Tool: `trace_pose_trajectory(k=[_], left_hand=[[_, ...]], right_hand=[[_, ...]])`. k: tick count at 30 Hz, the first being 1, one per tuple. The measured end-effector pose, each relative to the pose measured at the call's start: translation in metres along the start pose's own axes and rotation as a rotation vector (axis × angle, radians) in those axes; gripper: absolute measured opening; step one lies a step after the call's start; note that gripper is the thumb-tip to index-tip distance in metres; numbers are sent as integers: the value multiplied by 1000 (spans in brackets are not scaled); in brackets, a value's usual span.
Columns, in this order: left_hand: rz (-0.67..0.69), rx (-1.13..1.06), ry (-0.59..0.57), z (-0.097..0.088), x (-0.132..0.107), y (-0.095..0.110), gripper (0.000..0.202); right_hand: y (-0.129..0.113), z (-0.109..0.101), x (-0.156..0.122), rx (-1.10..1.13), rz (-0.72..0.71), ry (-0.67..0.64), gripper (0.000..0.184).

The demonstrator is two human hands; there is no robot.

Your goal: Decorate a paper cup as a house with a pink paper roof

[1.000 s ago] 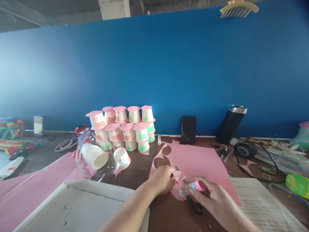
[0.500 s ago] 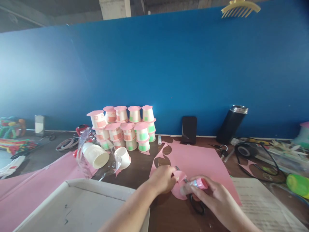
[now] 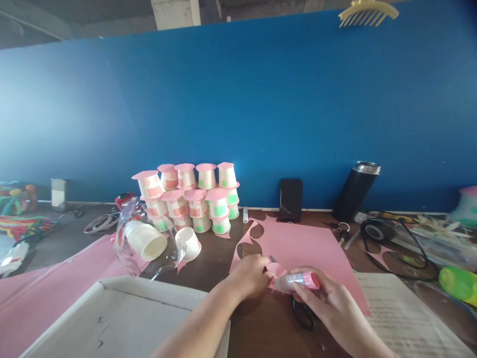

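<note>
Gripping the light-looking glue stick (image 3: 296,280) mid-barrel, your right hand (image 3: 331,300) sits well. Beside it, your left hand (image 3: 251,276) pinches flimsy-looking pink paper (image 3: 276,269).

A black flask (image 3: 355,194) and dark phone (image 3: 290,200) stand before a blue partition (image 3: 261,109)
</note>
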State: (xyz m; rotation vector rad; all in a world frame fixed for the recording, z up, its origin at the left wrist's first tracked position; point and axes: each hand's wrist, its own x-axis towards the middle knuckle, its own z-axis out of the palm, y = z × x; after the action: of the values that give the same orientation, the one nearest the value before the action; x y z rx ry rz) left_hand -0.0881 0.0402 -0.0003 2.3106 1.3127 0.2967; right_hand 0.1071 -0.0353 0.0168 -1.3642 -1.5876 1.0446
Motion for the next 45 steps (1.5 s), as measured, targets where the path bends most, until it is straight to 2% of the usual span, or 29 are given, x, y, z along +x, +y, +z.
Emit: trace_pose_trajectory(k=[6, 8, 14, 19, 29, 33, 37, 40, 45], left_hand=[[-1, -8, -3, 5, 0, -6, 22], [3, -13, -4, 5, 1, -7, 23], [13, -14, 0, 1, 0, -4, 17], [21, -4, -16, -1, -2, -2, 16], [23, 32, -13, -2, -3, -1, 14], [12, 34, -7, -3, -2, 0, 17], [5, 30, -20, -2, 0, 1, 17], [4, 32, -23, -2, 0, 0, 17], [3, 35, -21, -3, -3, 0, 14]], right_hand=[[8, -2, -3, 207, -13, 194, 33], [10, -3, -4, 207, -13, 213, 33], [5, 4, -1, 30, -55, 72, 27], [4, 8, 0, -122, -40, 24, 27], [7, 12, 1, -189, 9, -6, 32], [7, 7, 2, -202, -10, 54, 28], [5, 4, 1, -124, 24, 119, 32], [4, 6, -1, -82, -13, 74, 32], [6, 12, -2, -168, -31, -18, 30]])
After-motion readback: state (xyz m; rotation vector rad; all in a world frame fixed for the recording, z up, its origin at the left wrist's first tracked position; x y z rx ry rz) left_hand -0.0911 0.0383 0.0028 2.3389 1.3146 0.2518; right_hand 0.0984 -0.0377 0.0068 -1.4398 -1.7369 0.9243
